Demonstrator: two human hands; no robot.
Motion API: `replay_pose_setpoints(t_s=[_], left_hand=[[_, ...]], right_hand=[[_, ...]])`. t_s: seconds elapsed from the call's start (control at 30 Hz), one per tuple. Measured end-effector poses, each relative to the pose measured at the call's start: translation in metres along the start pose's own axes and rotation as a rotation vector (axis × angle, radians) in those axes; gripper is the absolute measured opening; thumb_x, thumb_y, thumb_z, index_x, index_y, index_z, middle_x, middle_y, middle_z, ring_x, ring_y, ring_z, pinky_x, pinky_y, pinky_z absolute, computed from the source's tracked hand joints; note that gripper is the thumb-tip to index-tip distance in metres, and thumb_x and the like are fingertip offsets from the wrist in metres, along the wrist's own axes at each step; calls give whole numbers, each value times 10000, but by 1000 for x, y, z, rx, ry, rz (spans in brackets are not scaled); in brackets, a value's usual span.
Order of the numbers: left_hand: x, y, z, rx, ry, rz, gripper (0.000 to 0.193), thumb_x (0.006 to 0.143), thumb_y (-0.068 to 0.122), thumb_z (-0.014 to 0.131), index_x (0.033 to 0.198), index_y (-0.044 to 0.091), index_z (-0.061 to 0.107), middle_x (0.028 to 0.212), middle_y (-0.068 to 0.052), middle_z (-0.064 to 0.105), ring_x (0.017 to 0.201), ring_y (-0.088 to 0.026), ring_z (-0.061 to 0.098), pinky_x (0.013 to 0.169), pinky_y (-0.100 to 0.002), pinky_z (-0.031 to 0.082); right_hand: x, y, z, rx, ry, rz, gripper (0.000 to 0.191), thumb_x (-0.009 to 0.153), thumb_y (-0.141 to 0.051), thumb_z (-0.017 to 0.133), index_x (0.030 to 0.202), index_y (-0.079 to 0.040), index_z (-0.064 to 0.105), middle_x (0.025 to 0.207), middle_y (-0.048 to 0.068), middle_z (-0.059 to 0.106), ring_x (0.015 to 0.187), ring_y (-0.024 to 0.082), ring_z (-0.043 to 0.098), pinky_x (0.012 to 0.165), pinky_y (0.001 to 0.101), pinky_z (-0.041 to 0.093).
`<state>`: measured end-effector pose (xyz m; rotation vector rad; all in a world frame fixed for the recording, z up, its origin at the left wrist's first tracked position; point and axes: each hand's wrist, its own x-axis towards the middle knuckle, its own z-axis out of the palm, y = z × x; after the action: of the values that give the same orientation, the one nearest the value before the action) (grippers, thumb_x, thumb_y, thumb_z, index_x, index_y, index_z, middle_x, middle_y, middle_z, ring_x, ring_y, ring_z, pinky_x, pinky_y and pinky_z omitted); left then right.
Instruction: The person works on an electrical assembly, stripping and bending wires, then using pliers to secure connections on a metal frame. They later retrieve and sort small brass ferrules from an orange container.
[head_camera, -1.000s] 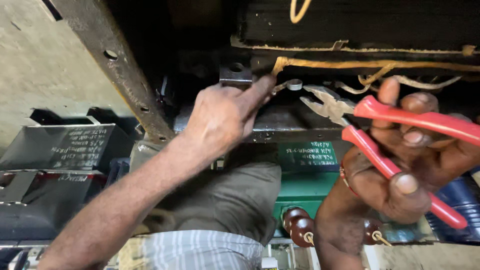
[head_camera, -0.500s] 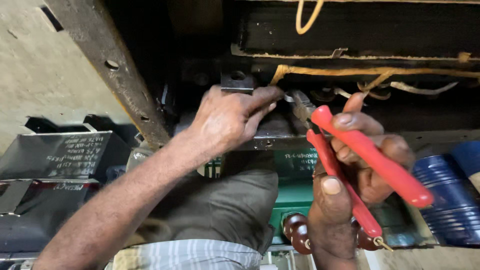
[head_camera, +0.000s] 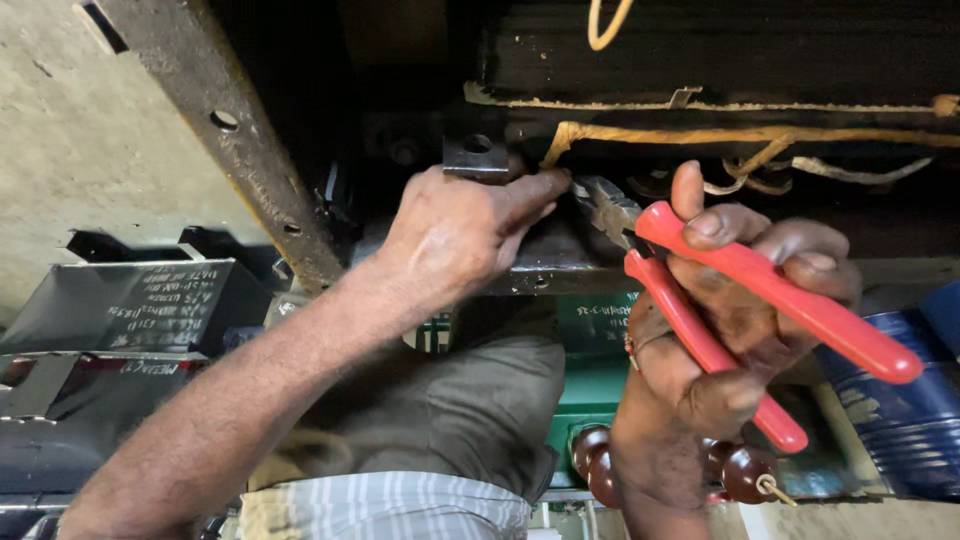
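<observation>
My right hand (head_camera: 735, 340) grips red-handled pliers (head_camera: 720, 290), their metal jaws (head_camera: 605, 205) pointing left toward the dark machine body. My left hand (head_camera: 460, 235) reaches up to the same spot, its fingertips pinched right beside the jaws at the end of a yellowish sleeved wire (head_camera: 700, 135). Just above the knuckles is a small metal bracket with a hole (head_camera: 475, 155). What the fingertips pinch is too small to make out.
A rusty angle bar with holes (head_camera: 240, 140) slants down at the left. Black metal boxes with chalk writing (head_camera: 150, 300) lie lower left. A blue drum (head_camera: 900, 400) stands at the right, a green machine part (head_camera: 590, 390) and brown insulators (head_camera: 600, 465) below.
My right hand has brought the pliers leftward from the right side, so the jaws now sit beside my left fingertips. My left hand has stayed at the wire end.
</observation>
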<state>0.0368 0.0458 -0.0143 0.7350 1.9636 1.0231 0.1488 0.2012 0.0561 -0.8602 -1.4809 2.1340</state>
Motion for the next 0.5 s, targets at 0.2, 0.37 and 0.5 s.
replay_pose_setpoints(t_s=[0.2,0.37,0.5], left_hand=[[3,8,-1,64,-161,-96,182,1023,278,643,970,106,672,787,-117,700,765,-343,702,664,-472,562],[-2,-2,-8,29,-259,-34,191,901,167,645,1080,113,687,838,-124,685,763,-366,690,614,-488,535],[-1,-10,-6,89,-240,111,213,824,163,686,1028,102,669,829,-84,634,799,-329,677,645,-452,535]], right_hand=[[-19,-13,2,-39,-163,-92,719,849,-300,872,1447,-292,472,1302,46,634,1262,251,636,1259,574,400],[-56,-26,1,-405,-46,-10,544,929,-312,824,1348,-278,479,1227,-4,652,1158,212,659,1306,517,304],[-50,-12,10,-441,29,-145,501,928,-317,805,1315,-246,494,1191,8,635,1179,214,629,1307,510,315]])
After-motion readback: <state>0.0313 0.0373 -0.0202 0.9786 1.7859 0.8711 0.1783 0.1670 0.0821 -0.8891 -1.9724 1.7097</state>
